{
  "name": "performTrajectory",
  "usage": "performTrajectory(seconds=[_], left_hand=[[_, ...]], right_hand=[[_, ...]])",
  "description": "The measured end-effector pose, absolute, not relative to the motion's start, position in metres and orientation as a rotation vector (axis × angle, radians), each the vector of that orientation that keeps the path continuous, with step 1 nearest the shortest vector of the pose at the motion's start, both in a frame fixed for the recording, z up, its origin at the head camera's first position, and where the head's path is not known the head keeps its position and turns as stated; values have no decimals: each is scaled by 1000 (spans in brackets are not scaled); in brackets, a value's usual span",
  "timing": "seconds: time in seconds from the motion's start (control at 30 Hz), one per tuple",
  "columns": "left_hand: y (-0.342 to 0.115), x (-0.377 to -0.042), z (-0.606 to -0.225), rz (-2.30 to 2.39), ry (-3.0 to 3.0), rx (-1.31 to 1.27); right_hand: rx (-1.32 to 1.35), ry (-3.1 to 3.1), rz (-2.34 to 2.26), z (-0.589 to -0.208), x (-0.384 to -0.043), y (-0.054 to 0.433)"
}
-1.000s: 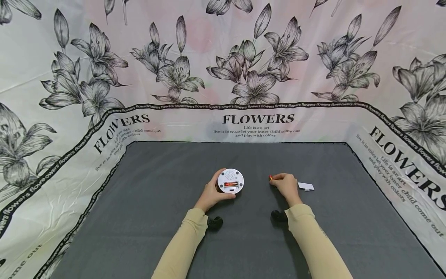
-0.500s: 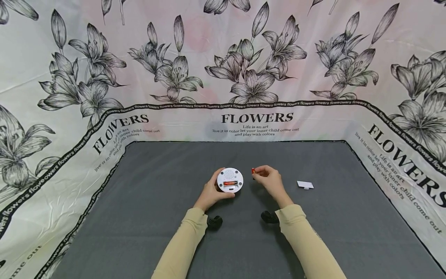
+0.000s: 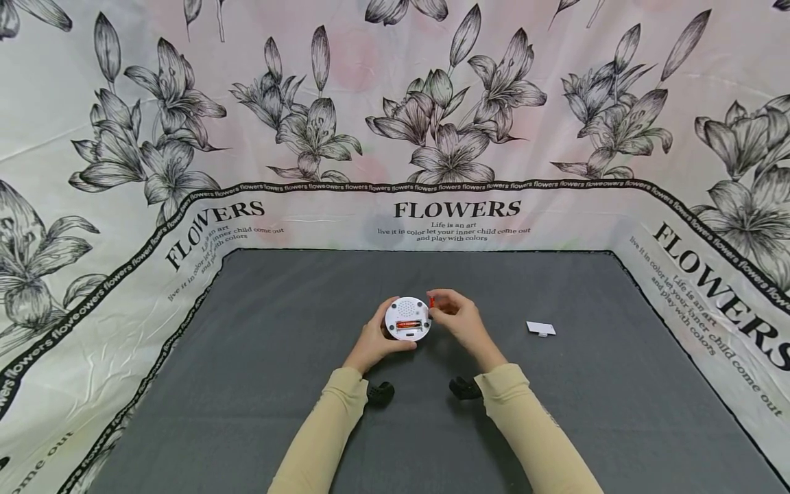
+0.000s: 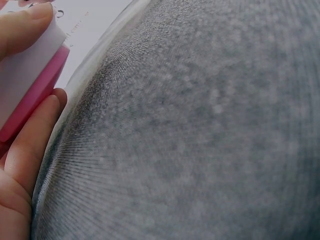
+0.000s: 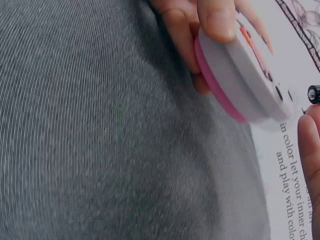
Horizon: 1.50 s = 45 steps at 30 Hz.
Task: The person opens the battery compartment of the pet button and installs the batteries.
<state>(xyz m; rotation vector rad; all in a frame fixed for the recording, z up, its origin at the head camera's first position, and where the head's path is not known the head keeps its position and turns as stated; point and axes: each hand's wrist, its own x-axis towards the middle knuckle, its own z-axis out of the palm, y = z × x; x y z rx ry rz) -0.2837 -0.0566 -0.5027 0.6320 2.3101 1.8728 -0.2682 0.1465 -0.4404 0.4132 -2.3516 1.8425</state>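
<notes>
My left hand (image 3: 372, 345) grips a round white device (image 3: 407, 309) by its side, thumb along the near edge. Its underside faces up, showing speaker holes, small dark feet and an uncovered battery compartment holding one red battery (image 3: 408, 325). A pink band (image 4: 37, 95) runs round the device's other face in the left wrist view. Just to the right, my right hand (image 3: 464, 324) pinches a second red battery (image 3: 431, 302) upright between thumb and fingertips, right at the device's rim. The right wrist view shows this battery's dark end (image 5: 314, 94) apart from the device.
A small white battery cover (image 3: 540, 328) with a tab lies on the grey cloth (image 3: 617, 412), right of the hands. Flower-printed white fabric (image 3: 457, 219) borders the grey area at the back and sides. Dark wrist-worn pieces (image 3: 380, 394) hang beside both cuffs.
My right hand has moved left with the battery, from beside the white cover to the device's right rim. The left hand and device have stayed in place.
</notes>
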Motion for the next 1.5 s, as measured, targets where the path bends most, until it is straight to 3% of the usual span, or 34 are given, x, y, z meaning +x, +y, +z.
performTrajectory(seconds=[0.47, 0.73, 1.2, 1.5], left_hand=[[-58, -282, -500, 1877, 2300, 638], [-58, -281, -500, 1859, 2301, 656], [-56, -300, -531, 1900, 2294, 643], [-58, -285, -506, 1904, 2267, 708]], right_hand=[[552, -2457, 1835, -446, -268, 128], [665, -2526, 1333, -476, -278, 124], [823, -2486, 824, -481, -278, 127], [880, -2495, 816, -481, -276, 122]])
